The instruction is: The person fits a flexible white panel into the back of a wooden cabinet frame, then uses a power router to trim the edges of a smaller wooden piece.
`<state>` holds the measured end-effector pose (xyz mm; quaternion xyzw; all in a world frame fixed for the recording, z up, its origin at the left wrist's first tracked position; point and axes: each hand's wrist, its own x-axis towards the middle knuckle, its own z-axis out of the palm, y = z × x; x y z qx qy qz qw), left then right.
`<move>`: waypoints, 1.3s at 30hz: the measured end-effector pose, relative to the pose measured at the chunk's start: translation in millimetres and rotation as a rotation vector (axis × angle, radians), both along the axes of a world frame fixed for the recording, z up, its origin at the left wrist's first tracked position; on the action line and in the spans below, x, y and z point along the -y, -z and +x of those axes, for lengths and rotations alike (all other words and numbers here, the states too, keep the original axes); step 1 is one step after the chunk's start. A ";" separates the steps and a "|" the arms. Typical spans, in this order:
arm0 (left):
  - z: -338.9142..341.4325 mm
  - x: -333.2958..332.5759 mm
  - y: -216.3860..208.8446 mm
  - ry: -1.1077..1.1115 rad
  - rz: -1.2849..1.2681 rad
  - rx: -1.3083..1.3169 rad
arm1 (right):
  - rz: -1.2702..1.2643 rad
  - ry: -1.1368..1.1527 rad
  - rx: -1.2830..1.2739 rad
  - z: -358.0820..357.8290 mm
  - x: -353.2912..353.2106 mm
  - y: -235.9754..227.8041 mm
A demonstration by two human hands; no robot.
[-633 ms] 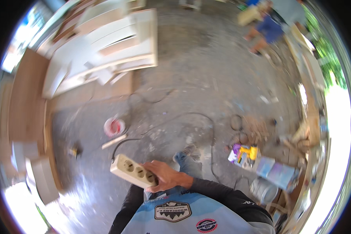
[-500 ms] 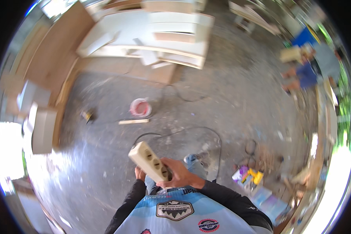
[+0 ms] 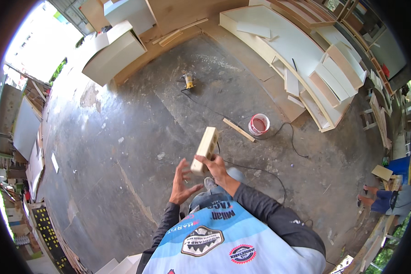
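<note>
My right hand point(image 3: 218, 169) grips the lower end of a cream-coloured power strip point(image 3: 204, 147), its thumb across the near side. The strip is tilted, with its socket face turned to the right and partly seen. Just left of it, my left hand point(image 3: 182, 183) has its fingers spread and holds nothing; it is apart from the strip. A dark cable point(image 3: 260, 170) runs over the floor to the right of my hands.
Ahead on the concrete floor are a yellow power tool point(image 3: 188, 81), a wooden strip point(image 3: 239, 129) and a white bucket point(image 3: 259, 124) with red inside. A long white cabinet point(image 3: 278, 41) lies beyond. A person point(image 3: 388, 201) is at the far right.
My view has swung to the left. The power strip has turned so its sockets face right, and my left hand now shows beside it with fingers spread.
</note>
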<state>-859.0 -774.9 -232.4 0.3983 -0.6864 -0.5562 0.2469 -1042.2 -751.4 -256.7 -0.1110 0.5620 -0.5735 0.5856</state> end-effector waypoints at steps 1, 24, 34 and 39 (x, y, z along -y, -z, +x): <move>0.3 18.3 -9.1 -0.045 -0.077 0.028 | 0.039 -0.034 0.013 14.1 24.3 -5.6; 51.5 460.9 92.3 0.270 -0.614 0.709 | 0.197 -0.331 -0.345 -25.1 372.5 161.1; 102.1 770.1 188.3 0.706 -0.762 0.899 | 0.586 -0.458 -0.613 -17.8 397.7 224.4; 97.6 941.6 295.1 0.731 -0.858 0.967 | 0.774 -0.242 -0.589 59.8 420.9 243.8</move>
